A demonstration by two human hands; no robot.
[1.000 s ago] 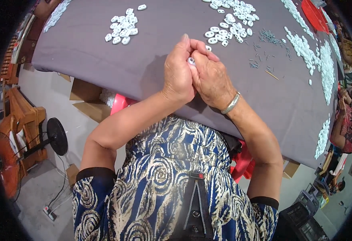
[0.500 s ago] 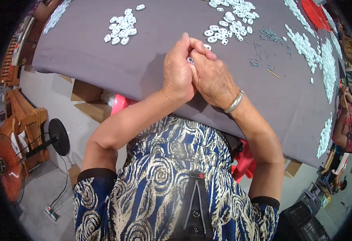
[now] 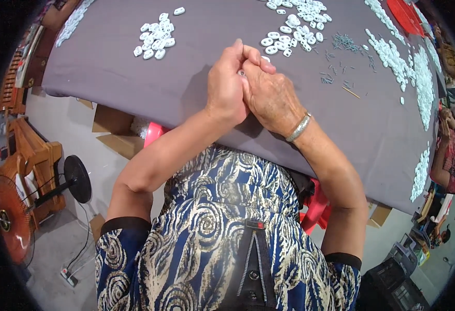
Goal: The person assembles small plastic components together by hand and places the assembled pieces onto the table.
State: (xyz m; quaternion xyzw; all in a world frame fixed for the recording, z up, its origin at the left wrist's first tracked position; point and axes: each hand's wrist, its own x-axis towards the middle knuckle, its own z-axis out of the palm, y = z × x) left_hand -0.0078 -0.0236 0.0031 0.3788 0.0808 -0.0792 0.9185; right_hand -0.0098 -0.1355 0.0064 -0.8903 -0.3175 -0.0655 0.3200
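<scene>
My left hand [image 3: 226, 83] and my right hand [image 3: 273, 96] are pressed together above the near part of the cloth-covered table [image 3: 149, 90]. A small white plastic piece [image 3: 242, 73] peeks out between them, mostly hidden by the fingers. The left fingers wrap over the right hand's fingertips, and both hands are closed. Just past them lies a loose cluster of white oval two-hole pieces [image 3: 274, 41]. To the right, small dark screws or pins [image 3: 345, 43] are scattered near a thin wooden stick [image 3: 351, 93].
Another pile of white pieces [image 3: 156, 36] sits at the left. Long heaps of white pieces [image 3: 423, 88] run along the right edge, by a red sheet-like thing [image 3: 404, 15]. A standing fan [image 3: 12, 217] and an open cardboard box [image 3: 114, 119] are at lower left. Another person [image 3: 450, 150] sits at right.
Both hands have shifted slightly left, still pressed together around the white piece, which shows a little less. The table things appear shifted slightly in the view.
</scene>
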